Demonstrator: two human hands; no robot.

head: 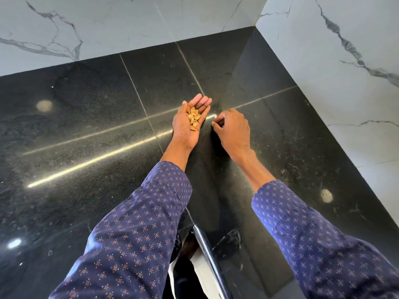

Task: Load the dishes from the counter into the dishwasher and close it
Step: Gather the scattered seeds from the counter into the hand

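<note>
While the black worktop (86,126) shows no dishes, left hand (190,124) lies flat, fingers (203,103) together, cupping light brittle shells (193,118); right hand (232,128) fingers pinch 1 shell (213,123), best nipped by its edges.

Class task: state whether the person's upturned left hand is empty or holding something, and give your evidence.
Holding something. The left hand lies palm up with straight fingers, and a small pile of pistachio shells rests in the palm.
</note>
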